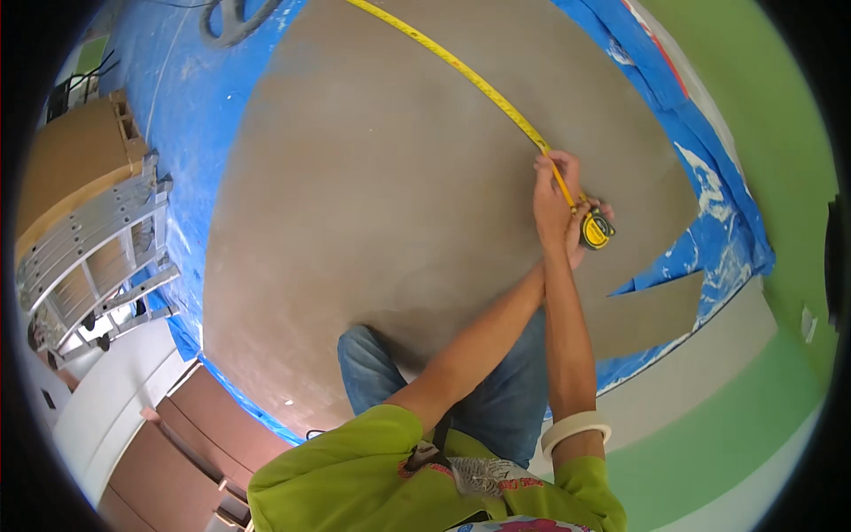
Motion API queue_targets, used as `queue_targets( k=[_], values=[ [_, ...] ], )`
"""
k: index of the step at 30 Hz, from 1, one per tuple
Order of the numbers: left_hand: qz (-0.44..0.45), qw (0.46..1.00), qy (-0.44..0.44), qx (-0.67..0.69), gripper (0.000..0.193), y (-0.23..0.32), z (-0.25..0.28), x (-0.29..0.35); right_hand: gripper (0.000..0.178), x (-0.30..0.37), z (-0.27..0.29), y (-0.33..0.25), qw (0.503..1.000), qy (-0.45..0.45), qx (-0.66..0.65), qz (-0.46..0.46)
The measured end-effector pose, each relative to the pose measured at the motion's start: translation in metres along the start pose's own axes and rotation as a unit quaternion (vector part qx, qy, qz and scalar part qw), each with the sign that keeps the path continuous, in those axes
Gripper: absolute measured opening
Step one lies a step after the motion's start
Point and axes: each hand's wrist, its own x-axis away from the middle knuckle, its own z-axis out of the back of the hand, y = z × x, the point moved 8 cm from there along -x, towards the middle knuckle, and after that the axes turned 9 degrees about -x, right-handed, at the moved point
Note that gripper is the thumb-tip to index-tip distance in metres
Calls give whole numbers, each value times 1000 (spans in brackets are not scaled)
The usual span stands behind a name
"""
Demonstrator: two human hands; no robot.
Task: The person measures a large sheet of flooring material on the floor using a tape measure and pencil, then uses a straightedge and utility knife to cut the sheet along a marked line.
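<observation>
A yellow tape measure is out over a brown sheet [381, 177] on the floor, its blade [461, 75] curving from the far edge of the view toward me. My forearms cross. The left one passes under the right, and my left hand [576, 250] is closed around the black and yellow tape measure case [596, 232], partly hidden by the right wrist. Just beyond it, my right hand [553, 199] pinches the blade near the case. The blade's far end lies outside the view.
Blue plastic sheeting [195, 97] borders the brown sheet, bunched and white-smeared along the green wall [753, 80] at right. A folded aluminium ladder [97, 248] is at left, near brown boards [75, 151]. A grey hose [235, 31] curls at the far left. My jeans-clad knee [368, 363] is close in front.
</observation>
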Motion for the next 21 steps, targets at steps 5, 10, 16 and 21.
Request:
queue_targets(
  k=[5,10,16,21],
  values=[
    [4,999,-19,39,19,-11,-20,-14,12,-22,1,13,998,9,-37,42],
    [-11,999,-16,46,19,-10,-14,-17,10,-24,-14,14,998,12,-18,55],
    [3,998,-12,54,20,-10,-14,-17,9,-24,-16,17,998,17,2,56],
    [5,999,-8,49,21,-12,-13,-17,9,-22,-19,16,996,10,47,80]
  ],
)
